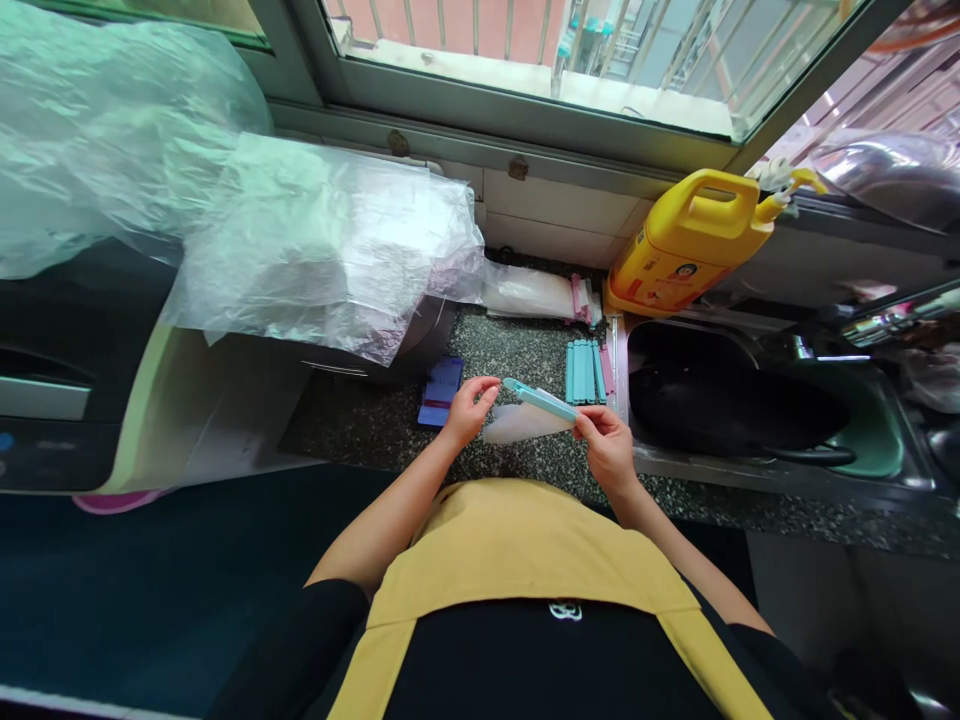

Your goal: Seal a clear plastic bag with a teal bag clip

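Observation:
A light blue sealing clip [538, 399] sits across the top of a small clear plastic bag [521, 424], held just above the speckled countertop [517, 355]. My right hand [606, 447] pinches the clip's right end, fingers closed. My left hand [469, 407] is at the clip's left end, with its fingers curled by the bag's edge. A row of several more blue clips [584, 371] lies flat on the counter just beyond, with a pink one at its right side.
A yellow jug [690, 240] stands at the counter's back by the sink [750, 400], which holds a dark pan. Clear plastic sheeting [315, 240] covers appliances on the left. A blue packet [441, 390] lies left of my hands. More bags [532, 293] rest near the wall.

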Motion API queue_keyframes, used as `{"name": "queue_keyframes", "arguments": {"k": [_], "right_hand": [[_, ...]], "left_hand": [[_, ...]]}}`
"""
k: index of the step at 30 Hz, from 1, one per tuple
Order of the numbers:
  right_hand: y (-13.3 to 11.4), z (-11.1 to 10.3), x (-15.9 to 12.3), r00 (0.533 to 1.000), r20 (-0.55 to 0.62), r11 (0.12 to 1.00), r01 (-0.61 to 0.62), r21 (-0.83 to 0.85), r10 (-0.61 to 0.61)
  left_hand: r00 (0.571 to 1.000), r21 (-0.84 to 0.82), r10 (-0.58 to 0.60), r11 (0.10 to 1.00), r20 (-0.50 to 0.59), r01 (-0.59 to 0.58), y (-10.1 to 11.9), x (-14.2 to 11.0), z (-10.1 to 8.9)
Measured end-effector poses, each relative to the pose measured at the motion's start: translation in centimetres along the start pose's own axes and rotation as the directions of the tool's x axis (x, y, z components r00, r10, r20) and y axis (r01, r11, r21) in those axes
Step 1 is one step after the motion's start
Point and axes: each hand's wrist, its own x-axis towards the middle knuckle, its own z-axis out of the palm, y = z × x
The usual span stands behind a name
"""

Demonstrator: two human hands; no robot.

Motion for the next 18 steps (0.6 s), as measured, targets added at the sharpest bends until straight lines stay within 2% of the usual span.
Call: {"name": "queue_keyframes", "arguments": {"k": [2,4,9,18], "right_hand": [[-0.2,0.1,0.0,1.000,-0.008,1.000,0.012,-0.007,-0.012],[-0.4,0.2,-0.1,1.000,-0.011,1.000,0.021,-0.024,-0.021],[-0.5,0.6,-0.3,0.998,-0.052,0.999,0.031,-0.016,-0.032],[-0.2,0.9,-0.8,0.999,-0.037,1.000,-0.001,0.012,0.002]], "left_hand": [[0.999,-0.194,0.030,0.981,0.017,-0.026,1.8,-0.7,0.5],[0.997,-0.289,0.055,0.957,0.047,-0.039,3.4,-1.3,0.8],[0.995,-0.280,0.046,0.960,0.083,-0.021,5.4,-2.0,1.5],[0.998,-0.292,-0.005,0.956,0.067,0.024,5.9,-2.1,1.8]]}}
